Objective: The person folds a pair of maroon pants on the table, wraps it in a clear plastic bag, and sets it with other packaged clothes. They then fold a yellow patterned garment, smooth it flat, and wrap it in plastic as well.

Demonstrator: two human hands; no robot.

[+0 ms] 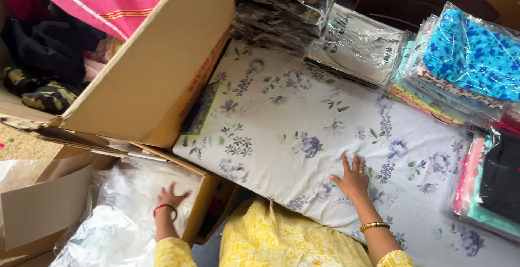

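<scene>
Near the front edge of the floral sheet (303, 131), right hand (352, 180) lies flat, fingers spread, holding nothing; left hand (170, 197) is open too, resting on clear plastic bags (124, 213) in a box (203, 202) off the sheet's left corner; packed fabrics (460, 61) line the right edge.

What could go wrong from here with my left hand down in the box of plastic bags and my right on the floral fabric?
The left hand reaches unseen into loose plastic bags, so it may pull out several. The tilted cardboard box leans over the floral fabric and could tip. The wrapped stack could slide.
</scene>
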